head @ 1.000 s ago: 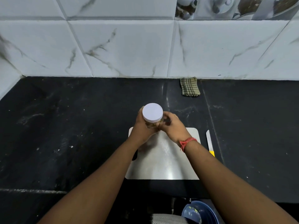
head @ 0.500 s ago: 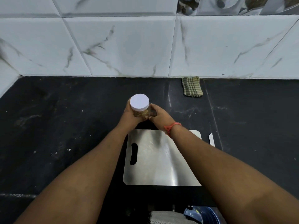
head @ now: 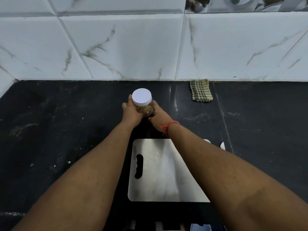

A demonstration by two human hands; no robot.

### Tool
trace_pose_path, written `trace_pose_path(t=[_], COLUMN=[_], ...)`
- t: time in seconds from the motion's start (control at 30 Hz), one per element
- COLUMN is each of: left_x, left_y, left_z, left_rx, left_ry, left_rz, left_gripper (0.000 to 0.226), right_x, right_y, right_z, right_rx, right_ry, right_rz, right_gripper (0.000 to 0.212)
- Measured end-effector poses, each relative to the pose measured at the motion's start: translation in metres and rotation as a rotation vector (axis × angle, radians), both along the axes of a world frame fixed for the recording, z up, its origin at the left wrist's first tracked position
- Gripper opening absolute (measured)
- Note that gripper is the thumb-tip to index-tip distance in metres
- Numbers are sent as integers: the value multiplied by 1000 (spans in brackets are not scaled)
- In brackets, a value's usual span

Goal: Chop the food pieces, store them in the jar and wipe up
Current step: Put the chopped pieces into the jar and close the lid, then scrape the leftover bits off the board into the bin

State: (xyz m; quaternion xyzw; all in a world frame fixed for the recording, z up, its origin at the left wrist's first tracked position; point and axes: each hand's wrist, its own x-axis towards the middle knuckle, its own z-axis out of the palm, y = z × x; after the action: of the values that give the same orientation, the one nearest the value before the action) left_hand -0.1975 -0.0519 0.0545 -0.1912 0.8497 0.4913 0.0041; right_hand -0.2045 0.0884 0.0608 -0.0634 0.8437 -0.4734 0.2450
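Both hands, left hand point(head: 131, 112) and right hand point(head: 159, 116), fingers curled round lidded jar point(head: 143, 104), beyond the cutting board point(head: 160, 177).

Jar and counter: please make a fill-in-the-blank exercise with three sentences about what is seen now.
1. The jar, held between the left hand and the right hand, has a ____ lid.
2. The checked cloth lies against the ____ at the back of the counter.
3. The metal cutting board lies ____ to the person than the jar.

Missing words: white; wall; nearer
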Motion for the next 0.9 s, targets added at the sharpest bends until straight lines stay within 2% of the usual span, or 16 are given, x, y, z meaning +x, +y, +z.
trace_pose_path(t=[0.13, 0.33, 0.5, 0.57, 0.63, 0.9], left_x=[-8, 9, 63, 84, 96, 74], left_y=[0, 2, 14, 26, 38, 70], left_z=[2, 4, -11, -18, -24, -34], left_rx=[-31, -39, -108, -209, -272, -435], left_ry=[-13, -31, 98, 182, 225, 181], left_rz=[8, 36, 98, 26, -91, -453], left_gripper=[110, 108, 72, 57, 53, 64], right_x=[-16, 5, 34, 42, 44, 24], right_y=[-4, 8, 54, 74, 93, 150], right_z=[-29, 4, -6, -11, -11, -3], right_rx=[-21, 46, 147, 186, 226, 374], right_ry=[14, 98, 240, 280, 314, 386], right_rz=[-28, -39, -43, -34, -57, -110], right_gripper=[92, 81, 70, 66, 62, 56])
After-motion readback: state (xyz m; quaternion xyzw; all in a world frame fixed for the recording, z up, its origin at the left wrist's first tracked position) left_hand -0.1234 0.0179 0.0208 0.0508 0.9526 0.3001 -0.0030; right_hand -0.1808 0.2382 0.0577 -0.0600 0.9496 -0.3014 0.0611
